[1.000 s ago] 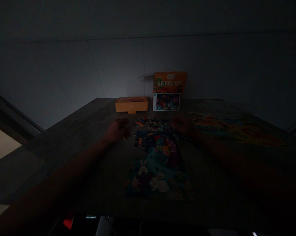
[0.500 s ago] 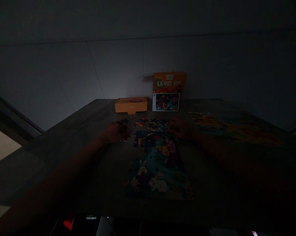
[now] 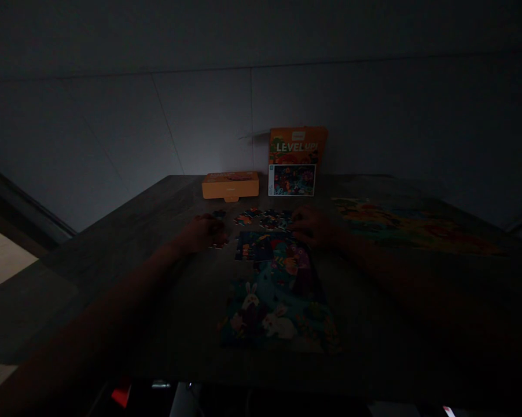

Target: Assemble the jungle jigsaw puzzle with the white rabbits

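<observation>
The scene is very dark. A partly joined jigsaw puzzle (image 3: pixel 282 289) with white rabbits lies flat on the table. My left hand (image 3: pixel 202 233) rests left of its far edge, fingers curled down over a few puzzle pieces (image 3: pixel 219 245); whatever is in the fingers is hidden. On the other side, my right hand (image 3: pixel 312 227) lies by the puzzle's far right corner. Its fingers are apart and reach to the right end of a group of loose pieces (image 3: pixel 275 219). More loose pieces (image 3: pixel 246 218) lie between the hands, beyond the puzzle.
An orange box (image 3: pixel 230 186) lies at the back of the grey table (image 3: pixel 126 260). Right of it, an orange "LEVEL UP!" box (image 3: pixel 298 146) stands upright with a picture card (image 3: pixel 291 180) leaning on it. Another colourful puzzle (image 3: pixel 417 226) lies flat at the right.
My right hand has moved slightly left onto the loose pieces. My left hand has shifted a little, with the pieces beneath it. The view has barely turned.
</observation>
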### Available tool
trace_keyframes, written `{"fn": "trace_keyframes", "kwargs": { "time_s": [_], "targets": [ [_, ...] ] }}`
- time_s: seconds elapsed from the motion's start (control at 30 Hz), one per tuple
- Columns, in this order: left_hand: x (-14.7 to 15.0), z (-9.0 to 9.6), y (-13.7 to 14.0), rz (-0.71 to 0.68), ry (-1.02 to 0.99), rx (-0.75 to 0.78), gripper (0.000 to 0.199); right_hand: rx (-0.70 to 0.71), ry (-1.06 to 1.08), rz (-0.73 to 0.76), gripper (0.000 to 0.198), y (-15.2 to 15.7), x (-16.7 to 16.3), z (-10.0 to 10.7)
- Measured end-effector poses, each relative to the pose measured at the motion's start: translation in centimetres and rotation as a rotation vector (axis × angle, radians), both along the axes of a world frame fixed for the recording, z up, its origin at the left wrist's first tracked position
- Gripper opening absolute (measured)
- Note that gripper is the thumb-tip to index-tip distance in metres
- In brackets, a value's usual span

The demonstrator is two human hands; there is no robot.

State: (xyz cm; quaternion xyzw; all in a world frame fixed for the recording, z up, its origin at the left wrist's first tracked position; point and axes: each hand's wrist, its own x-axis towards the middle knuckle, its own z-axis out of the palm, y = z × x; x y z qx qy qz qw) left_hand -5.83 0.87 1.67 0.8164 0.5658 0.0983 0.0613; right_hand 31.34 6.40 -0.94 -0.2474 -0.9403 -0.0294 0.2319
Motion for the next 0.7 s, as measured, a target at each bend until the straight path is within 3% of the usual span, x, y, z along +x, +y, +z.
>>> {"fn": "trace_keyframes", "kwargs": {
  "time_s": [0.2,0.5,0.7],
  "targets": [
    [0.1,0.1,-0.1,0.018,-0.026,0.021,0.03,-0.005,0.028,-0.012,0.025,-0.1,0.0,0.0],
    [-1.4,-0.1,0.6,0.515,0.027,0.06,0.033,0.092,0.11,0.077,0.022,0.4,0.1,-0.4],
    [-2.2,-0.4,1.1,0.51,0.025,0.032,0.03,0.084,0.127,0.098,0.022,0.4,0.3,-0.4]
  ]
}}
